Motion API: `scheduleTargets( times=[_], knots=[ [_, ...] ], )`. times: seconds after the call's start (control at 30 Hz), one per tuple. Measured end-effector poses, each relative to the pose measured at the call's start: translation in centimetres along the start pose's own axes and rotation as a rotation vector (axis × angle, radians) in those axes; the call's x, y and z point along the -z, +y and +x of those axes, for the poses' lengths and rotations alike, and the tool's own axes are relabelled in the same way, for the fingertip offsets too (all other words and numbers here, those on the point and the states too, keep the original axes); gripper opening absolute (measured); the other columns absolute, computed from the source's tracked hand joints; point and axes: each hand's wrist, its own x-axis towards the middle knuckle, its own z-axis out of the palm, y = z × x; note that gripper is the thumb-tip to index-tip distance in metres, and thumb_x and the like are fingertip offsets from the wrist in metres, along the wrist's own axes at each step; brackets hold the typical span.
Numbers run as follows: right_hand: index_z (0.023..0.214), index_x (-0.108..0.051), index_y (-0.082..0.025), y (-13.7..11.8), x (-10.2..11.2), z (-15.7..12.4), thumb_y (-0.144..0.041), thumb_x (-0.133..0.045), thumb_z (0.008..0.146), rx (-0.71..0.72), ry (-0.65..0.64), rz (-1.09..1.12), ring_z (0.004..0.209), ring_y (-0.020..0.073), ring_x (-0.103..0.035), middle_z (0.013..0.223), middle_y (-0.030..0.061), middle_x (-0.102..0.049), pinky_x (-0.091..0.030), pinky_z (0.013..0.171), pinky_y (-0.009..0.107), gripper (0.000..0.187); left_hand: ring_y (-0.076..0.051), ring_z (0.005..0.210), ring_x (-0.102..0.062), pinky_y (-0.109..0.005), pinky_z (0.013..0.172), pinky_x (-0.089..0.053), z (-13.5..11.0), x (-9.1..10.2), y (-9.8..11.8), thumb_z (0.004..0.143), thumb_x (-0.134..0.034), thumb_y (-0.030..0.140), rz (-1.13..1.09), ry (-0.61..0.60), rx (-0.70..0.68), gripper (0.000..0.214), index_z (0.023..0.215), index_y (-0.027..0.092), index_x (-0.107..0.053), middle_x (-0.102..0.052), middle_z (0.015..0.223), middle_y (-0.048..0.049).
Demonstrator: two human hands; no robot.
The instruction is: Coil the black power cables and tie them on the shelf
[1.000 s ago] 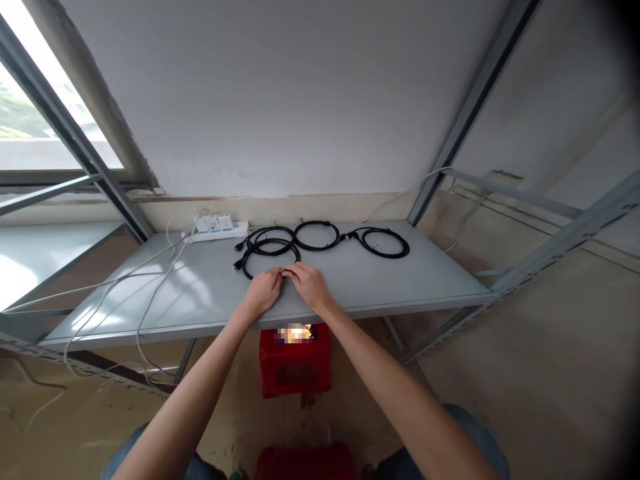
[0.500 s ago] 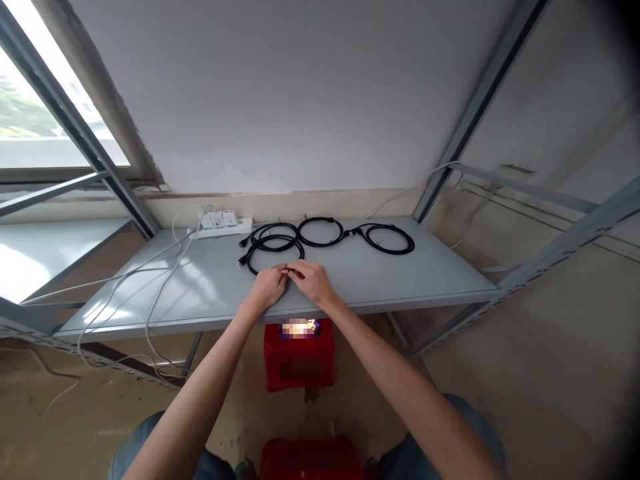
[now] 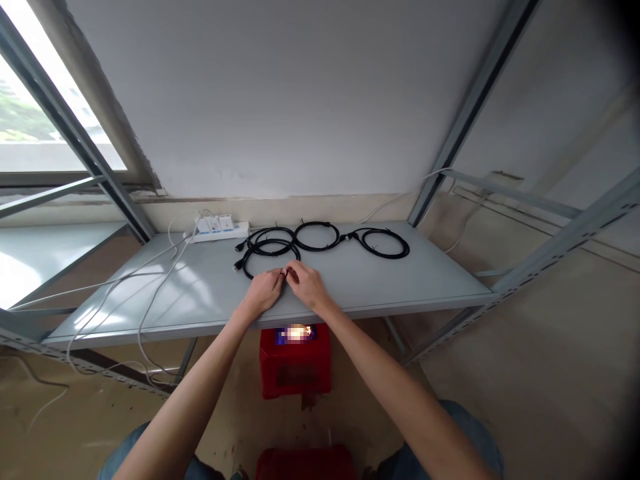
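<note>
A coiled black cable (image 3: 246, 272) lies at the front of the shelf, its dark plug (image 3: 237, 265) pointing left. At the near side of this coil, my left hand (image 3: 267, 289) rests on the shelf with its fingers closed on the cable. My right hand (image 3: 306, 283) is pinched against the left fingertips, also at the coil. The small part between the fingertips is mostly hidden. Behind, a second black coil (image 3: 273, 230) overlaps the front one. Another black coil (image 3: 317, 249) lies beside it, and one more black coil (image 3: 385, 257) is farther right.
A white power strip (image 3: 220, 233) with plugged-in adapters stands at the back left. White cords (image 3: 157, 293) run from it over the shelf's front edge. Metal uprights (image 3: 450, 147) frame the grey shelf (image 3: 400, 283). Below are a red stool (image 3: 295, 373) and another red stool (image 3: 305, 463).
My right fingers have tipped more upright and drawn in at the left fingertips. Both hands stay at the front coil. The whole view has shifted slightly.
</note>
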Motion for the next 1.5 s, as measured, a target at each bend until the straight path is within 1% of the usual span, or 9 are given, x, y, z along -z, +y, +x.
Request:
scheduleTargets(
  times=[0.27, 0.53, 0.67, 0.77, 0.9, 1.03, 1.17, 1.33, 1.5],
  knots=[
    [0.102, -0.067, -0.025, -0.2, 0.3, 0.1, -0.025, -0.045, 0.108, -0.069, -0.002, -0.169, 0.081, 0.019, -0.067, 0.099, 0.0045, -0.073, -0.041, 0.068, 0.027, 0.023, -0.027, 0.096, -0.073, -0.032, 0.08, -0.045, 0.0, 0.1, 0.1, 0.109, -0.031, 0.032, -0.067, 0.01, -0.02, 0.038, 0.1, 0.022, -0.067, -0.078, 0.102, -0.0114],
    [0.102, -0.069, -0.024, 0.4, 0.1, 0.3, -0.02, -0.046, 0.105, -0.065, -0.005, 0.005, 0.09, 0.0193, -0.068, 0.103, 0.0047, -0.075, -0.048, 0.079, 0.028, 0.024, -0.027, 0.097, -0.073, -0.032, 0.078, -0.044, 0.0, 0.0, 0.0, 0.107, -0.034, 0.03, -0.011, 0.004, -0.011, 0.034, 0.105, 0.022, -0.068, -0.078, 0.105, -0.0114],
    [0.101, -0.068, -0.023, 0.8, 0.0, 0.5, -0.014, -0.043, 0.1, -0.07, 0.064, 0.095, 0.086, 0.0191, -0.068, 0.099, 0.0045, -0.074, -0.05, 0.079, 0.029, 0.026, -0.025, 0.094, -0.073, -0.03, 0.075, -0.044, -0.2, 0.3, 0.5, 0.106, -0.039, 0.035, 0.01, 0.009, -0.036, 0.031, 0.105, 0.023, -0.068, -0.079, 0.104, -0.0097],
    [0.1, -0.069, -0.023, 1.2, 0.0, 0.6, -0.017, -0.045, 0.099, -0.145, 0.152, 0.131, 0.084, 0.02, -0.069, 0.092, 0.0042, -0.074, -0.053, 0.079, 0.031, 0.024, -0.025, 0.09, -0.073, -0.03, 0.07, -0.042, -0.4, 0.5, 0.8, 0.102, -0.049, 0.04, 0.015, 0.009, -0.038, 0.024, 0.105, 0.024, -0.067, -0.079, 0.1, -0.0078],
    [0.103, -0.071, -0.023, 1.3, -0.2, 0.5, -0.022, -0.049, 0.099, -0.217, 0.217, 0.109, 0.078, 0.0201, -0.069, 0.089, 0.0041, -0.075, -0.055, 0.078, 0.032, 0.022, -0.025, 0.088, -0.073, -0.03, 0.069, -0.043, -0.4, 0.6, 0.9, 0.1, -0.052, 0.036, 0.053, -0.006, -0.038, 0.02, 0.102, 0.024, -0.067, -0.078, 0.098, -0.0078],
    [0.102, -0.073, -0.027, 1.1, -0.4, 0.5, -0.018, -0.052, 0.099, -0.166, 0.162, -0.016, 0.083, 0.0196, -0.069, 0.094, 0.0028, -0.076, -0.052, 0.077, 0.029, 0.022, -0.026, 0.087, -0.073, -0.031, 0.07, -0.043, -0.4, 0.5, 0.8, 0.099, -0.052, 0.033, 0.086, -0.012, -0.059, 0.018, 0.104, 0.023, -0.066, -0.078, 0.098, -0.0088],
    [0.095, -0.076, -0.026, 1.0, -0.4, 0.7, -0.014, -0.059, 0.096, -0.135, 0.097, -0.134, 0.089, 0.0215, -0.065, 0.089, 0.0044, -0.071, -0.05, 0.078, 0.031, 0.021, -0.027, 0.09, -0.073, -0.031, 0.07, -0.043, -0.4, 0.4, 0.7, 0.098, -0.052, 0.032, 0.092, -0.001, -0.049, 0.018, 0.107, 0.024, -0.066, -0.078, 0.101, -0.0083],
    [0.094, -0.078, -0.024, 1.2, -0.2, 0.9, -0.009, -0.06, 0.096, -0.017, 0.049, -0.084, 0.096, 0.0235, -0.061, 0.089, 0.0059, -0.069, -0.049, 0.089, 0.036, 0.023, -0.027, 0.091, -0.075, -0.03, 0.07, -0.043, -0.5, 0.3, 0.6, 0.098, -0.054, 0.032, 0.099, 0.023, -0.016, 0.023, 0.119, 0.024, -0.061, -0.079, 0.101, -0.0073],
    [0.098, -0.077, -0.024, 1.0, 0.0, 0.9, -0.009, -0.058, 0.097, 0.007, 0.05, -0.019, 0.099, 0.0246, -0.058, 0.093, 0.0054, -0.073, -0.049, 0.092, 0.039, 0.025, -0.027, 0.092, -0.075, -0.03, 0.071, -0.044, -0.6, 0.3, 0.6, 0.103, -0.05, 0.036, 0.086, 0.043, -0.014, 0.025, 0.122, 0.024, -0.06, -0.079, 0.101, -0.0075]
  ],
)
